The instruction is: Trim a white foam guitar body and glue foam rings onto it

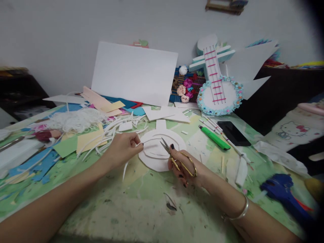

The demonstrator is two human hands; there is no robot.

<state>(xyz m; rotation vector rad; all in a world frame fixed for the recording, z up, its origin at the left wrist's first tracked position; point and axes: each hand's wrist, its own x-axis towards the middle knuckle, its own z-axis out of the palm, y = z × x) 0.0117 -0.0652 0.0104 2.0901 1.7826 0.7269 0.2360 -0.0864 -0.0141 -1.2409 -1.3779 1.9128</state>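
Observation:
A round white foam piece [157, 153] lies on the green table in front of me. My left hand [121, 148] is closed, pinching a thin white foam strip [126, 165] at the piece's left edge; the strip hangs down toward me. My right hand [183, 165] grips small gold-handled scissors [177, 158], fingers through the loops. The blades are slightly apart and point up-left over the foam piece.
Foam strips and coloured paper scraps [76, 135] pile at the left. A white sheet [134, 72] leans on the wall. A foam guitar model [217, 84], a green marker [215, 138], a black phone [234, 133] and a blue glue gun [283, 192] sit at the right.

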